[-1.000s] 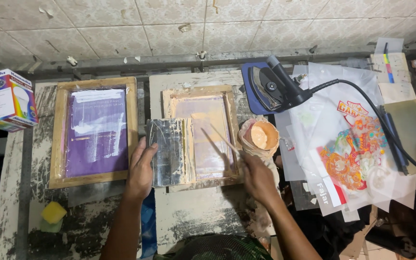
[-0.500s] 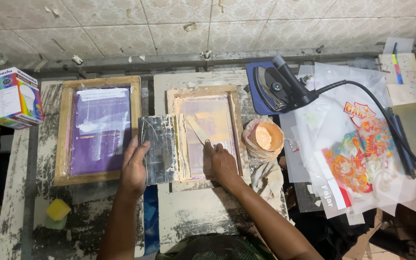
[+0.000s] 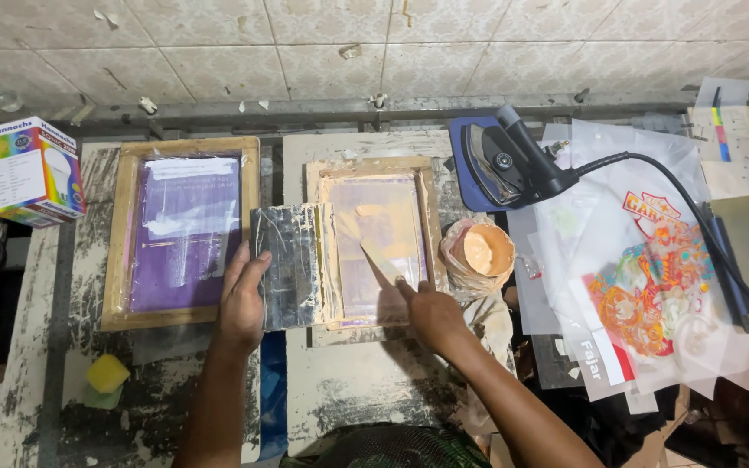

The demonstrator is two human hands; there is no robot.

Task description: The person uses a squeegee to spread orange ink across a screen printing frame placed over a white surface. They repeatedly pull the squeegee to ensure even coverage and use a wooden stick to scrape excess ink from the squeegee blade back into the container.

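My right hand [image 3: 429,309] holds a flat pale scraper [image 3: 383,263] inside a small wooden screen frame [image 3: 376,237] with a pinkish mesh. My left hand [image 3: 242,299] rests flat on a dark, paint-smeared plate [image 3: 289,265] that lies against the frame's left side. A round cup of peach-coloured paste [image 3: 487,251] sits just right of the frame, wrapped in plastic. Both things lie on a worn, paint-stained board [image 3: 353,390].
A larger wooden frame with purple mesh [image 3: 181,230] lies to the left. A clothes iron [image 3: 500,162] with its black cable stands at the back right, beside clear sheets with a colourful print [image 3: 652,286]. A boxed light bulb [image 3: 32,169] and a yellow sponge [image 3: 107,373] sit far left.
My right hand has moved from the paste cup into the small frame and now draws the scraper across its mesh. My left hand has stayed on the dark plate.
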